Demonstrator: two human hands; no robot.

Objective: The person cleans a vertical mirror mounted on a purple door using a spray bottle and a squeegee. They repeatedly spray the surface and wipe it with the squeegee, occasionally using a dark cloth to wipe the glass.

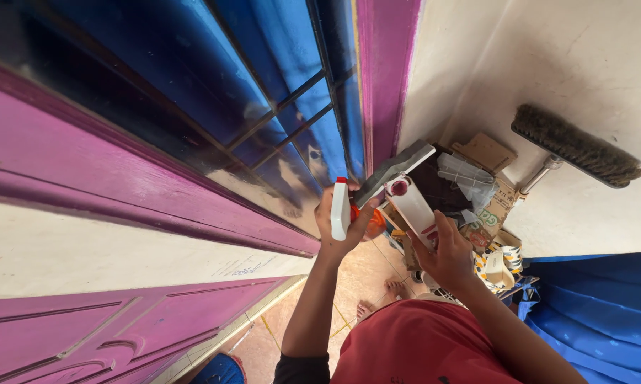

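My left hand (338, 227) grips a white spray bottle (340, 210) with a red nozzle tip, its orange body showing behind my fingers. It is held up close to the glass window pane (278, 85), which has dark bars and a magenta frame (386, 64). My right hand (448, 252) holds the white handle of a window squeegee (398, 178); its grey blade slants up and to the right beside the bottle, near the window's lower right corner.
A long brush head (576, 146) on a pole leans against the cream wall (590, 57) at right. Below it lies a pile of cardboard and plastic bags (477, 185). Blue fabric (597, 306) lies lower right. A magenta door panel (86, 327) is lower left, with tiled floor (363, 277) below.
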